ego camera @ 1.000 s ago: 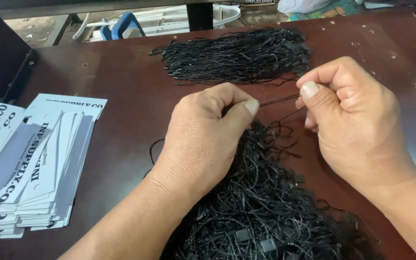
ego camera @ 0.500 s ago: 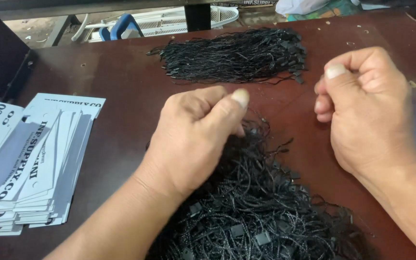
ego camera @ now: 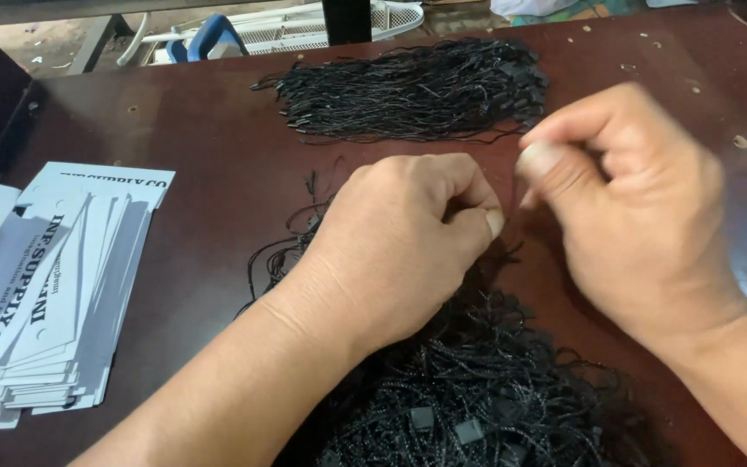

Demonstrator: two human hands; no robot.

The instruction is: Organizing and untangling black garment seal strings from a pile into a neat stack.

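black cords (ego camera: pixel 494 389) lie under curled left hand (ego camera: pixel 408 242), pinched right hand (ego camera: pixel 641 216).

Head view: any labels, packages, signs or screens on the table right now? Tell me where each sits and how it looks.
Stack of paper hang tags: left edge of the brown table, left of the left hand; long white and grey rectangles with dark print, fanned and overlapping.
No packages, signs or screens in view.
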